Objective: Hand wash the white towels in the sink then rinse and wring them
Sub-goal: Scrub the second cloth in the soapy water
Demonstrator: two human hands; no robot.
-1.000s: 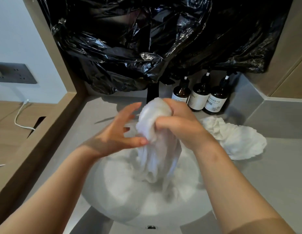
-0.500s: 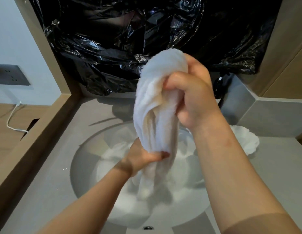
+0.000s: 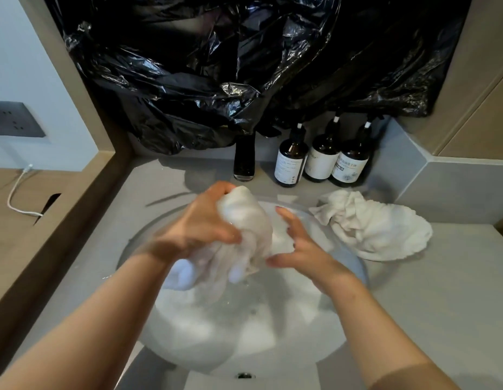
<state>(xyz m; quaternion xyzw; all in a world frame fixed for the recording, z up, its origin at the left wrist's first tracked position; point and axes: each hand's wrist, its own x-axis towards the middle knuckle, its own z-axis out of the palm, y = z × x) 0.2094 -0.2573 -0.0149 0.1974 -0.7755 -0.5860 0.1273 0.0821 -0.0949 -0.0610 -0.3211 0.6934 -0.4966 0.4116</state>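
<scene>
Back wall: from my remote seat I see crumpled black plastic sheeting (image 3: 216, 66) hung over the whole recess.
Rear of the counter (image 3: 441, 291): three brown pump bottles (image 3: 322, 161) with pale labels stand upright in a close row.
Just left of the bottles: a glossy black tap stem (image 3: 244, 159), its top under the plastic.
Left wall: a grey socket panel (image 3: 12, 119).
Wooden ledge (image 3: 75, 209): a white cable (image 3: 15, 192) trails to a dark slot.
</scene>
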